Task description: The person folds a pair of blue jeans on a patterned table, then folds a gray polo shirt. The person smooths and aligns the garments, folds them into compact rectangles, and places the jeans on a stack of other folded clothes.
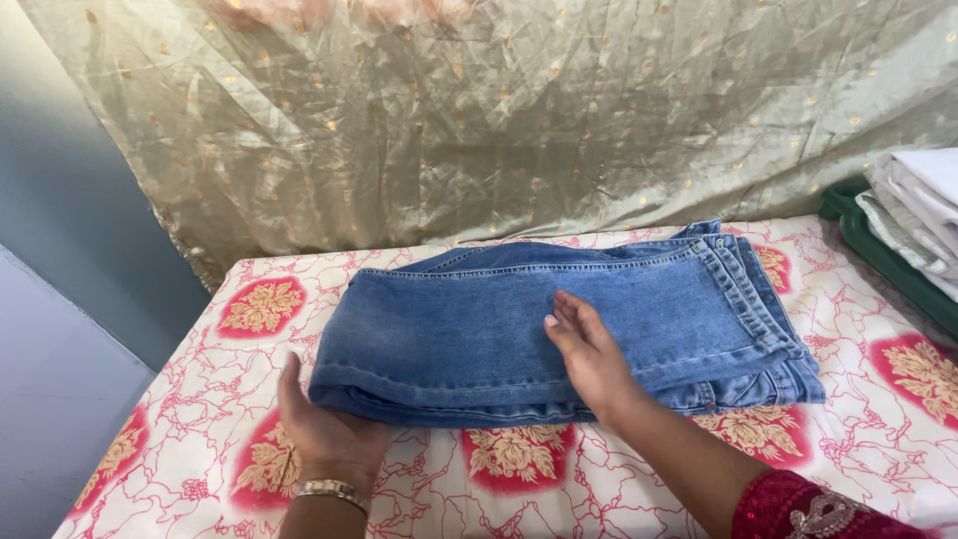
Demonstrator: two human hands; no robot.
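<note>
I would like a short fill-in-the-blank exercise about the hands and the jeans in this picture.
1. The right hand lies flat on top of the folded blue ____.
2. The left hand wears a gold ____ at the wrist.
3. The jeans rest on a cloth printed with red and gold ____.

Missing words: jeans; bangle; flowers

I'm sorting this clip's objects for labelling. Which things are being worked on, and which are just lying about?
In use:
folded blue jeans
left hand, at their near edge
right hand, flat on top

Lying about:
stack of pale folded cloth
green tray
gold curtain
</note>
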